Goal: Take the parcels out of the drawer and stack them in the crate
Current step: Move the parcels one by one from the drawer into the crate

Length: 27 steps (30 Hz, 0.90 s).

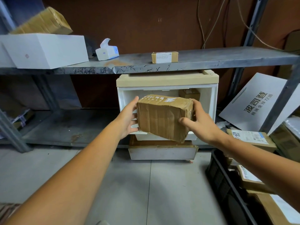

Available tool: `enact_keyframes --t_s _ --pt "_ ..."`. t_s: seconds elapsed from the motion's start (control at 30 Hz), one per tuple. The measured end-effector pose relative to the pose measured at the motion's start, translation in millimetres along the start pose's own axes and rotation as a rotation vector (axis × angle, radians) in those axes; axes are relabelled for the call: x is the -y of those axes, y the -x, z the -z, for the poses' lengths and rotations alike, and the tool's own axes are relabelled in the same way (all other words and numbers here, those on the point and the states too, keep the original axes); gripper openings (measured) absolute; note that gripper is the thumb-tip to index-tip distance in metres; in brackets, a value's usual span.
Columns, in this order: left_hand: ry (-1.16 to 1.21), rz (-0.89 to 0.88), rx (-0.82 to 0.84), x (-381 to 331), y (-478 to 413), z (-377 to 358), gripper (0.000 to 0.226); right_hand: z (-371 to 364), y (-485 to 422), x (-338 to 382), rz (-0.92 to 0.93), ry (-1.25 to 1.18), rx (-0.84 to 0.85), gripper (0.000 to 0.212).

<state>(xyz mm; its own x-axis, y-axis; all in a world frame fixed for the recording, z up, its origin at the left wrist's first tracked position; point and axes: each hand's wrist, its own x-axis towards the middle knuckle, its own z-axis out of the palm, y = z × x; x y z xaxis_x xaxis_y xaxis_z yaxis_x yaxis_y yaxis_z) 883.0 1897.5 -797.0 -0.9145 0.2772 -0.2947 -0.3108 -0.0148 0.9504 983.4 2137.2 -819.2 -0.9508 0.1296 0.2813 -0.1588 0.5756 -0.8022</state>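
A crumpled brown cardboard parcel with white print on top hangs in front of the white drawer unit. My left hand presses its left end and my right hand grips its right end, thumb across the front. The parcel tilts down to the right. Deep inside the unit, another small brown parcel sits at the back right. The pulled-out drawer lies low beneath the parcel. A black crate stands on the floor at the right, holding labelled parcels.
A metal shelf above carries a small brown box, a tissue pack and a white box. A grey printed bag leans at the right beside a labelled carton. Grey floor stretches below my arms.
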Motion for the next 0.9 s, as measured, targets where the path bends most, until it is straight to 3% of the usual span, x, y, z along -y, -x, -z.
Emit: enact_keyframes --t_s 0.27,0.47,0.6,0.73,0.9 --pt "-0.096 -0.008 0.122 4 -1 3 0.048 -6 -10 -1 -0.282 -0.325 0.021 0.059" --pt "-0.117 -0.024 0.124 3 1 7 0.048 -8 -15 -1 -0.443 -0.432 -0.039 0.067" --pt "-0.232 -0.044 0.161 5 5 10 0.058 -11 -15 1 -0.438 -0.414 -0.033 0.057" --pt "-0.244 -0.094 0.128 6 4 16 0.066 -14 -11 6 -0.372 -0.361 0.022 0.069" --pt "-0.231 -0.083 0.076 7 3 20 0.071 -14 -1 21 -0.219 -0.308 0.044 0.043"
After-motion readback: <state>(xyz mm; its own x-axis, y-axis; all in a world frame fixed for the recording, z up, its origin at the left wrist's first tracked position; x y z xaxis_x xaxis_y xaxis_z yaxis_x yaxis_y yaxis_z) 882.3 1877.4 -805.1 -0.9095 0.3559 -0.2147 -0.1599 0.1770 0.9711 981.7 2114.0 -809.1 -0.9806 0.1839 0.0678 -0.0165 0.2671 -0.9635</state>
